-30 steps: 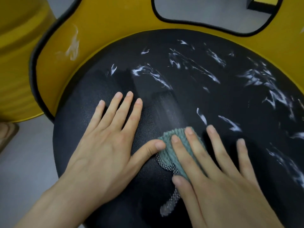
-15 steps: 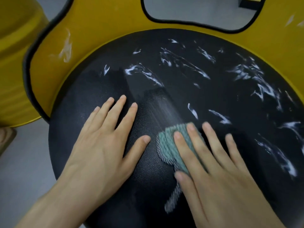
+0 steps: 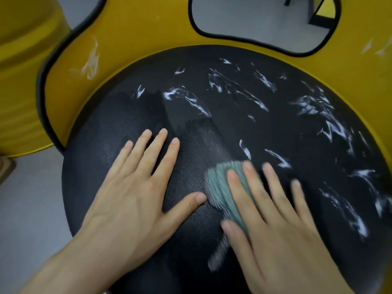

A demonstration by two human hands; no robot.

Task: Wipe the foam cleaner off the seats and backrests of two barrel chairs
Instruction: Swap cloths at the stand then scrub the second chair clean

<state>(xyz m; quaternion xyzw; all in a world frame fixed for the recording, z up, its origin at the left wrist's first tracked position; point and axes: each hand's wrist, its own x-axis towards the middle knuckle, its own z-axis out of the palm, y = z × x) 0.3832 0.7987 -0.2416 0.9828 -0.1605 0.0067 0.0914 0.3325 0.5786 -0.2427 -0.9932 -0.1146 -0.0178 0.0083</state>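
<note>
Cloth: green cloth [image 3: 222, 187] is lying on the black seat [image 3: 118, 132], pinned under your right hand [image 3: 282, 236].
Right grip: fingers are lying straight, pressing the cloth flat, not clenching it.
Left grip: your left hand [image 3: 131, 200] is resting flat and released just left of the cloth, holding nothing.
Foam: white streaks [image 3: 326, 115] are lying beyond and right of the cloth, so your right hand is sitting nearer; the push is probably heading there.

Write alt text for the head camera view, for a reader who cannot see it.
A right hand presses a green ribbed cloth flat on a black round chair seat, with the left hand spread flat beside it. White foam streaks cover the seat's far and right parts; a smear also marks the yellow backrest.
</note>
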